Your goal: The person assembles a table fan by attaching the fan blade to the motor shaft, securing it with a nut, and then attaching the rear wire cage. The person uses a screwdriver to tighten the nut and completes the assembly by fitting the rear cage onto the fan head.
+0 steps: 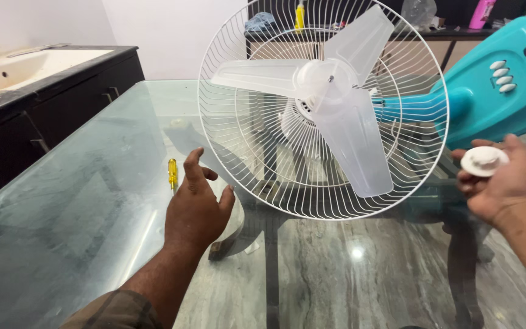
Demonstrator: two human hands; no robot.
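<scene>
While right fingers (465,178) grip cap (484,161), left spread

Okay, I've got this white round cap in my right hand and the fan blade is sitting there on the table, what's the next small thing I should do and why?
Probably bring the left hand onto the rim of the white wire guard to steady it. That hand is open just short of the rim, the fan lies on its side on the glass table, and the right hand is busy with the white cap, so the translucent blade has nothing bracing it.
</scene>
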